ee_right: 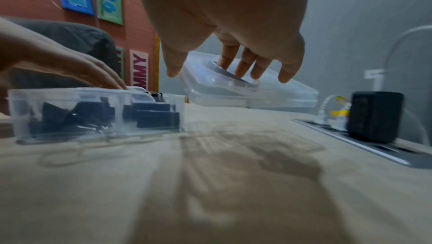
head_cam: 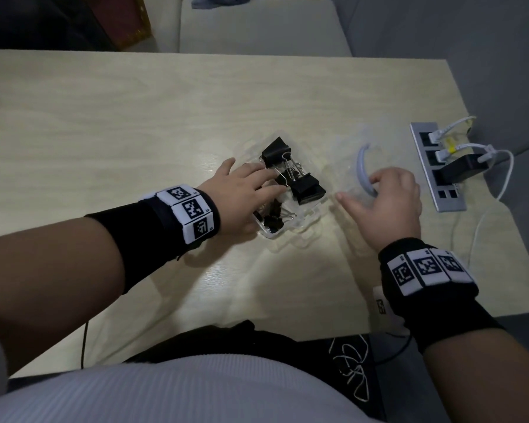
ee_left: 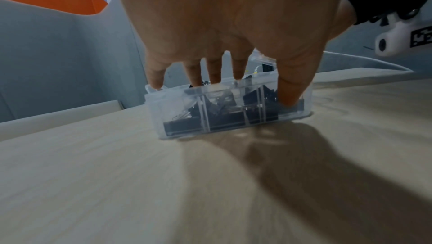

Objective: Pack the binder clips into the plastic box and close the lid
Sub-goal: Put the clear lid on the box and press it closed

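Note:
A clear plastic box point(head_cam: 269, 235) stands open mid-table with several black binder clips point(head_cam: 307, 187) piled inside. My left hand point(head_cam: 257, 184) lies over its left half, fingers straight and resting on the clips and rim. In the left wrist view the fingers point(ee_left: 194, 74) reach down onto the box point(ee_left: 158, 115) and the clips point(ee_left: 224, 116). To the box's right, my right hand point(head_cam: 379, 190) curls its fingers over the pale handle point(head_cam: 361, 166) of the clear lid point(head_cam: 379, 132). The right wrist view shows the lid point(ee_right: 268, 98) tilted, apart from the box point(ee_right: 23, 111).
A metal power strip point(head_cam: 437, 169) is set into the table point(head_cam: 135, 117) at the right edge, with a black adapter point(head_cam: 461, 169) and white cables plugged in close behind the lid. A pale seat stands beyond the far edge.

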